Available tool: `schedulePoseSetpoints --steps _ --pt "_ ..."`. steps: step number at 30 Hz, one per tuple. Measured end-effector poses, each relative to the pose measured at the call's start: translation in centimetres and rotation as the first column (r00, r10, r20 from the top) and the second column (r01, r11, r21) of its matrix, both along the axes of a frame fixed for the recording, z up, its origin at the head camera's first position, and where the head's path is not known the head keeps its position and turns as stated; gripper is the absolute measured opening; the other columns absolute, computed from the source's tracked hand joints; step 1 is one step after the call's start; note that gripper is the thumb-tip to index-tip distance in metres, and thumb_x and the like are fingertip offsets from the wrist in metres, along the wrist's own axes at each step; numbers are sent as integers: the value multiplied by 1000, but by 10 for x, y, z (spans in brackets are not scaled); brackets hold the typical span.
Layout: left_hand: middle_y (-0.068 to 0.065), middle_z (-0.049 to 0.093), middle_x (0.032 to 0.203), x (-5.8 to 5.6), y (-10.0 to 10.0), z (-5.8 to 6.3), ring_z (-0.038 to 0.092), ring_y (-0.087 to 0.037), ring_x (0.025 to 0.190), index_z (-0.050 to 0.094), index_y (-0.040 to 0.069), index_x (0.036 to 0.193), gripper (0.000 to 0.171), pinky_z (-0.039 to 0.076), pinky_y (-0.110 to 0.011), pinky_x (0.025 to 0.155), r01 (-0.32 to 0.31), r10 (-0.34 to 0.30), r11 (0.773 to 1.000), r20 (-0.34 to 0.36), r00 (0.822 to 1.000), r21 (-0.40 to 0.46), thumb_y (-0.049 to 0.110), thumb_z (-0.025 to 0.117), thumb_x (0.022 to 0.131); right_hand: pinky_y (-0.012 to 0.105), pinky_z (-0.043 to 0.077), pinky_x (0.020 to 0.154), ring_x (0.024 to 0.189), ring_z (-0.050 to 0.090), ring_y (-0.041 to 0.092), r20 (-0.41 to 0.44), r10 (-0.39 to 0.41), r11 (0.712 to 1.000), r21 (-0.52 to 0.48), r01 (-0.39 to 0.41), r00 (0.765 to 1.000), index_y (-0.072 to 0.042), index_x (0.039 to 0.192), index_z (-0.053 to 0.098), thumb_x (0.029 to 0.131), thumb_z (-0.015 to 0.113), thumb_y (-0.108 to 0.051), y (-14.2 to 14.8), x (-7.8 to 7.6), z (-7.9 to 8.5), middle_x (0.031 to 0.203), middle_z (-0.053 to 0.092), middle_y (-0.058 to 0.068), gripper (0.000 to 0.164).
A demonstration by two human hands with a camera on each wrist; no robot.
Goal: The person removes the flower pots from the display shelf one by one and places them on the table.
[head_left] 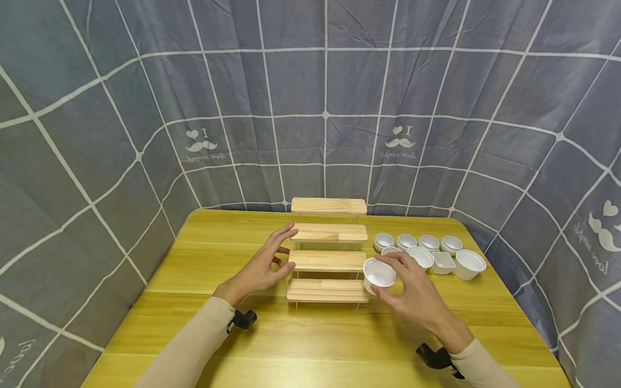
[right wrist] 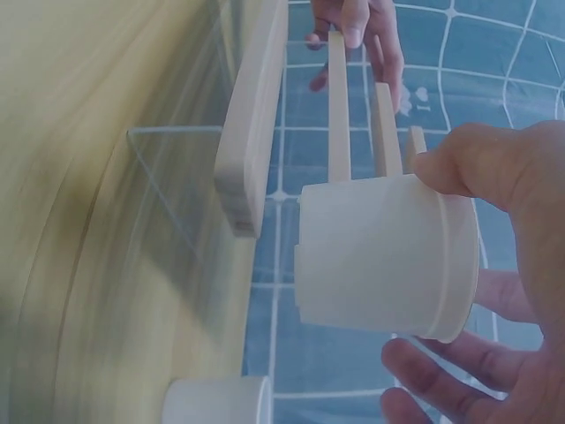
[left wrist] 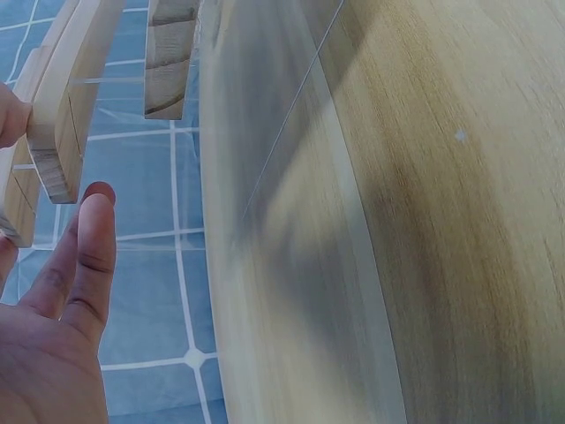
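My right hand [head_left: 419, 299] holds a round white plastic cup [head_left: 380, 274] by its rim, thumb on the near side and fingers beyond. The cup is upright, off the table, at the right end of the lower shelves of a stepped wooden rack [head_left: 330, 261]. In the right wrist view, the cup [right wrist: 375, 256] shows its side and lip. My left hand [head_left: 259, 269] is at the rack's left end, its fingers fairly straight. In the left wrist view, its thumb touches a shelf end [left wrist: 57, 132]; some fingers are cut off by the frame.
Small white round containers [head_left: 406, 241] stand in a row at the right back. Before them are a wider round bowl [head_left: 420, 257], a square clear container [head_left: 442, 263] and a large white tub [head_left: 469, 265]. A grey checked curtain [head_left: 325, 86] surrounds the wooden table [head_left: 310, 350].
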State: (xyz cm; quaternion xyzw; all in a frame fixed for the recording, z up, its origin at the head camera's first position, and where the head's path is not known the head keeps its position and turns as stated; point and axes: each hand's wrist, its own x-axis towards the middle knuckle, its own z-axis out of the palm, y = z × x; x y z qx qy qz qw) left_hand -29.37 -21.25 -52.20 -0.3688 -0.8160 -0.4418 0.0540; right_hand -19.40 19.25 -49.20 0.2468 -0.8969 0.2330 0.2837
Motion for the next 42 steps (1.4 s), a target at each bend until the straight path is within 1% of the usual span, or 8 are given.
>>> schedulePoseSetpoints --steps 5,11,18,26,30,34,39,42 --pt "-17 19 196 -1 -1 1 74 -42 135 31 18 185 87 67 -32 93 1 -1 1000 -4 1000 -6 9 77 112 57 66 96 121 77 33 8 -13 1000 -12 13 1000 -8 144 79 85 103 -18 6 -1 -1 135 76 10 65" --pt "-5 16 198 -1 -2 1 74 -39 137 30 21 186 88 67 -32 94 -7 7 1000 7 1000 -22 9 77 113 61 63 103 126 77 37 43 -37 999 -25 38 998 -7 147 78 87 102 -17 14 -2 -5 136 76 11 66" --pt "-15 18 196 -1 -2 1 74 -42 135 30 17 185 87 67 -33 93 3 -3 1000 -8 1000 -11 9 77 113 64 61 107 128 76 42 61 -50 998 -37 52 997 -6 149 76 86 101 -14 20 -5 -9 138 75 14 68" --pt "-5 17 197 -2 -2 0 75 -39 136 30 21 186 89 67 -31 93 -5 5 1000 3 1000 -18 7 78 112 67 62 104 127 76 43 96 -71 996 -38 75 993 -6 151 75 87 100 -12 27 -6 -16 137 74 17 69" --pt "-5 17 197 -1 -1 0 75 -39 134 31 20 185 88 67 -30 93 -6 6 1000 -2 1000 -13 7 78 112 68 64 102 124 76 44 119 -84 996 -32 88 989 -6 152 75 88 100 -13 30 -6 -19 138 73 19 69" --pt "-9 18 197 -1 -1 -1 75 -41 133 32 18 185 86 67 -31 92 -2 2 1000 -6 1000 -2 7 77 112 66 64 98 121 76 42 135 -102 994 -8 104 986 -6 152 74 88 99 -14 33 -8 -22 139 73 20 69" --pt "-9 18 197 -2 -2 -1 75 -41 134 31 19 185 87 66 -32 92 -5 5 1000 -3 1000 -3 8 77 112 52 60 90 113 73 35 167 -122 992 11 122 978 -6 152 75 88 99 -15 37 -9 -26 138 73 21 69" --pt "-8 18 197 -2 -2 -1 75 -41 134 31 20 185 87 66 -32 92 -5 5 1000 -1 1000 -8 8 77 113 53 59 91 113 72 36 196 -124 992 12 124 973 -5 152 75 89 100 -15 39 -10 -28 139 72 22 68"
